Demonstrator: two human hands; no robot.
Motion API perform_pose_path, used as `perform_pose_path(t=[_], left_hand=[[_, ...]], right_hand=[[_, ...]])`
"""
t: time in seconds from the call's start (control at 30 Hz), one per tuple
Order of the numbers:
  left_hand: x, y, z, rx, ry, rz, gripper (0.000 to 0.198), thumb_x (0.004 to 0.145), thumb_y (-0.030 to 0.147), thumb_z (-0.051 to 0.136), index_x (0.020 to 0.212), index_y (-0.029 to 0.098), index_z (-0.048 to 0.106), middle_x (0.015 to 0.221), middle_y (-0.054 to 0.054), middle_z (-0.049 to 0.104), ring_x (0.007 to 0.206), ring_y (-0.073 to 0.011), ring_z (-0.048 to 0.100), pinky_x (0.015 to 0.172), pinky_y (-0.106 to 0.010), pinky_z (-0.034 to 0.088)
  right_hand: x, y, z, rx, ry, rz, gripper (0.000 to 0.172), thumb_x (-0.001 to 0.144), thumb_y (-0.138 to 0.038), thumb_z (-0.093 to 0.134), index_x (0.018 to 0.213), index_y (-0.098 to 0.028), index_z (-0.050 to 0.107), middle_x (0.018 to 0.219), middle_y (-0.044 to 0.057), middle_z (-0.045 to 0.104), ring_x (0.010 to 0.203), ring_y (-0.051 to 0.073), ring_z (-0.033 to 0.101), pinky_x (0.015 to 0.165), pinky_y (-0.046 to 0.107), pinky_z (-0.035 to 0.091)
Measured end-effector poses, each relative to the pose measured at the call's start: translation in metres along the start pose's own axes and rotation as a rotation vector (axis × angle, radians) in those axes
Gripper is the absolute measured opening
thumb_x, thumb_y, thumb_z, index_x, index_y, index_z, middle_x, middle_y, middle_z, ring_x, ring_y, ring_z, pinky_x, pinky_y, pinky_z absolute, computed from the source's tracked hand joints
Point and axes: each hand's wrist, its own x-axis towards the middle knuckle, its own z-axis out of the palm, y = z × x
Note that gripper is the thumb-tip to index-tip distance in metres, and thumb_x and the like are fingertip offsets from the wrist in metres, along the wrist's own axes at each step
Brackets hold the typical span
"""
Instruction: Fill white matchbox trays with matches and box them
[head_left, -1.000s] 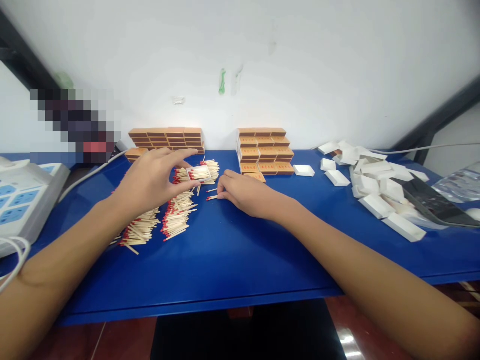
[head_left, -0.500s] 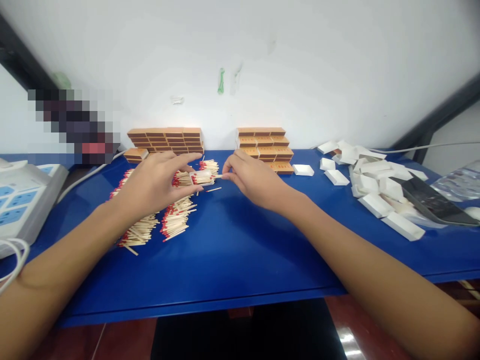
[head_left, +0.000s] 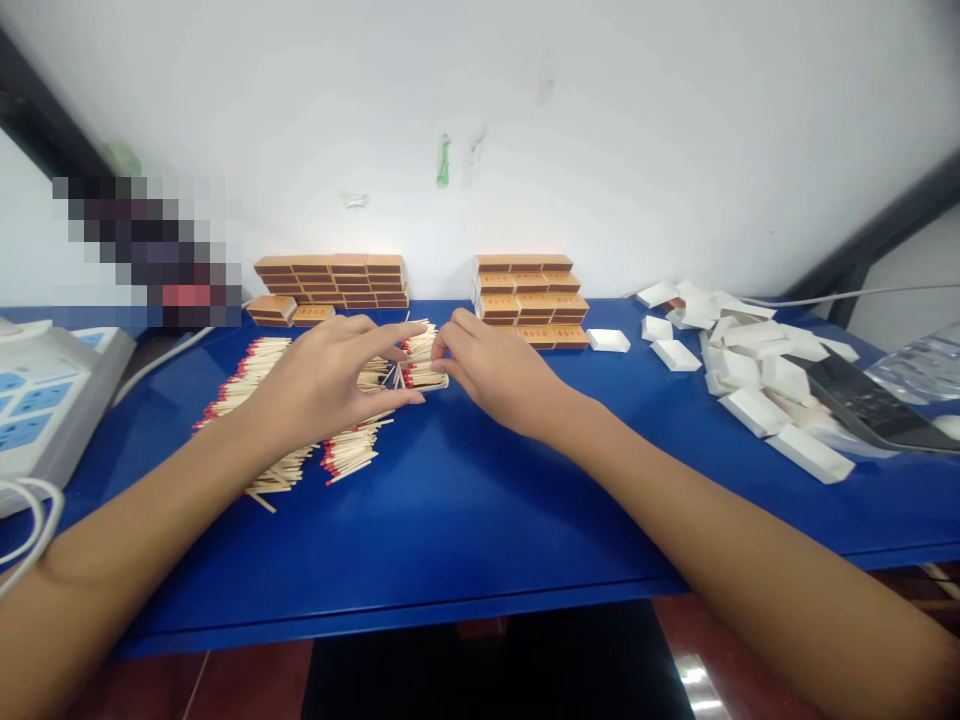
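Observation:
My left hand curves around a small white matchbox tray, thumb along its near side and forefinger beyond its far side. Red-tipped matches lie in the tray, and a few sticks stand tilted at its left end. My right hand is pinched at the tray's right end over the match ends; its fingertips partly hide what they grip. Loose matches form a pile left of and under my left hand, with a smaller pile just below that hand.
Closed matchboxes stand stacked at the wall, one stack at left and a stepped one at right. White trays lie heaped at right beside a dark phone. A white power strip with cables sits at far left.
The tray and my left hand have shifted slightly right. My right fingertips have moved left, onto the tray's right end. Some matches at the tray's left end now stand tilted.

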Motion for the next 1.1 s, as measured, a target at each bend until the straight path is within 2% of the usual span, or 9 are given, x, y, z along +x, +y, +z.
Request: perform_pose_path(t=[0.13, 0.37, 0.57, 0.67, 0.77, 0.83, 0.93, 1.1], left_hand=[[0.0, 0.002, 0.0, -0.012, 0.003, 0.022, 0.061, 0.095, 0.056, 0.077, 0.146, 0.026, 0.064, 0.104, -0.005, 0.083, 0.098, -0.0274, 0.074, 0.084, -0.037, 0.054], [0.001, 0.001, 0.0, -0.067, 0.061, 0.025, 0.063, 0.09, 0.055, 0.083, 0.143, 0.026, 0.067, 0.105, -0.004, 0.085, 0.09, -0.0242, 0.076, 0.082, -0.035, 0.055], [0.001, 0.006, -0.002, -0.138, 0.052, 0.015, 0.064, 0.089, 0.056, 0.084, 0.144, 0.028, 0.067, 0.11, -0.003, 0.085, 0.096, -0.0244, 0.077, 0.087, -0.035, 0.057], [0.002, 0.002, -0.004, -0.13, 0.053, -0.039, 0.063, 0.089, 0.057, 0.083, 0.143, 0.028, 0.068, 0.109, -0.003, 0.085, 0.097, -0.0256, 0.078, 0.088, -0.037, 0.057], [0.004, -0.005, -0.008, -0.068, 0.089, -0.098, 0.061, 0.091, 0.057, 0.081, 0.143, 0.028, 0.068, 0.107, -0.004, 0.085, 0.1, -0.0281, 0.079, 0.091, -0.04, 0.057], [0.004, -0.011, -0.011, -0.016, 0.116, -0.124, 0.058, 0.093, 0.055, 0.079, 0.143, 0.028, 0.068, 0.106, -0.005, 0.084, 0.104, -0.0298, 0.078, 0.095, -0.043, 0.057], [0.004, -0.016, -0.011, 0.034, 0.124, -0.149, 0.057, 0.094, 0.054, 0.077, 0.144, 0.028, 0.067, 0.107, -0.005, 0.084, 0.105, -0.0307, 0.078, 0.097, -0.045, 0.057], [0.004, -0.019, -0.008, 0.045, 0.099, -0.103, 0.057, 0.096, 0.055, 0.075, 0.143, 0.023, 0.066, 0.105, -0.007, 0.084, 0.105, -0.0328, 0.077, 0.094, -0.046, 0.056]], right_hand=[[-0.001, 0.001, 0.003, 0.136, 0.04, -0.054, 0.011, 0.111, -0.019, 0.051, 0.109, -0.016, 0.061, 0.115, 0.008, 0.06, 0.086, 0.017, 0.055, 0.072, 0.031, 0.035], [-0.001, 0.017, 0.007, 0.309, 0.165, -0.095, 0.006, 0.105, -0.022, 0.06, 0.101, -0.02, 0.056, 0.102, 0.005, 0.061, 0.087, 0.018, 0.054, 0.076, 0.031, 0.036], [0.0, 0.016, 0.009, 0.494, 0.138, -0.06, 0.014, 0.106, -0.033, 0.059, 0.1, -0.02, 0.056, 0.096, 0.003, 0.063, 0.078, 0.016, 0.053, 0.071, 0.03, 0.035], [0.001, 0.017, 0.008, 0.507, 0.181, -0.028, 0.021, 0.109, -0.037, 0.053, 0.098, -0.02, 0.057, 0.092, 0.003, 0.064, 0.079, 0.017, 0.053, 0.071, 0.031, 0.034], [0.002, 0.02, 0.011, 0.434, 0.227, 0.013, 0.02, 0.11, -0.03, 0.048, 0.098, -0.019, 0.059, 0.092, 0.004, 0.064, 0.079, 0.017, 0.052, 0.072, 0.031, 0.034], [0.003, 0.021, 0.015, 0.358, 0.202, 0.022, 0.014, 0.107, -0.023, 0.053, 0.099, -0.018, 0.063, 0.095, 0.004, 0.063, 0.08, 0.017, 0.053, 0.073, 0.031, 0.034], [0.003, 0.019, 0.022, 0.252, 0.094, 0.007, 0.008, 0.104, -0.021, 0.061, 0.106, -0.018, 0.069, 0.104, 0.006, 0.063, 0.086, 0.018, 0.057, 0.074, 0.03, 0.036], [0.004, 0.011, 0.029, 0.188, -0.022, -0.03, 0.022, 0.108, -0.023, 0.059, 0.126, -0.017, 0.07, 0.12, 0.011, 0.063, 0.094, 0.02, 0.06, 0.082, 0.032, 0.042]])
